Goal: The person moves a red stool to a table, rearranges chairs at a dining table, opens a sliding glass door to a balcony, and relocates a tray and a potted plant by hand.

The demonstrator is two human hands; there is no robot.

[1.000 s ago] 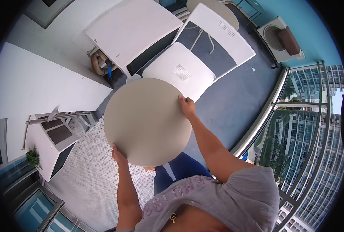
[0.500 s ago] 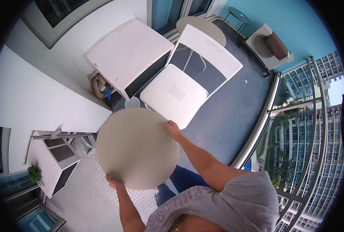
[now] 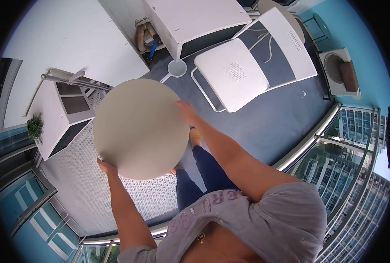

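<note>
- Carrying a round beige tabletop (image 3: 140, 129), the person has it lifted off the floor and held flat between both hands, well above the feet.
- Left hand (image 3: 105, 166) grips the near rim: the fingers curl under the edge and only their backs and the thumb side show, so they are closed on the disc.
- Right hand (image 3: 185, 108) sits at the opposite rim, fingers (image 3: 180, 104) laid over the top face and wrapped round the edge, likewise closed on it.
- Between the two sets of fingers the disc spans the full width; nothing lies on it, and whatever is fixed below it is hidden.
- Beyond the right fingers, well apart, stands a white folding chair (image 3: 243, 72) on the dark floor (image 3: 269, 122).
- Just past the far rim, ahead of the fingers, lies a small white round base (image 3: 177, 69) with a thin stem; further on is a white cabinet (image 3: 195, 19).
- Off to the side of the left fingers is a low white shelf unit (image 3: 61, 111) with a small green plant (image 3: 36, 126) on it, and a patterned mat (image 3: 72, 197) lies below the left forearm.
- Judged from this: the lifting is done and the piece is in transit; setting it down somewhere is what remains, and no landing spot is yet under it.
- Balcony railing (image 3: 308, 140) runs behind the right arm.
</note>
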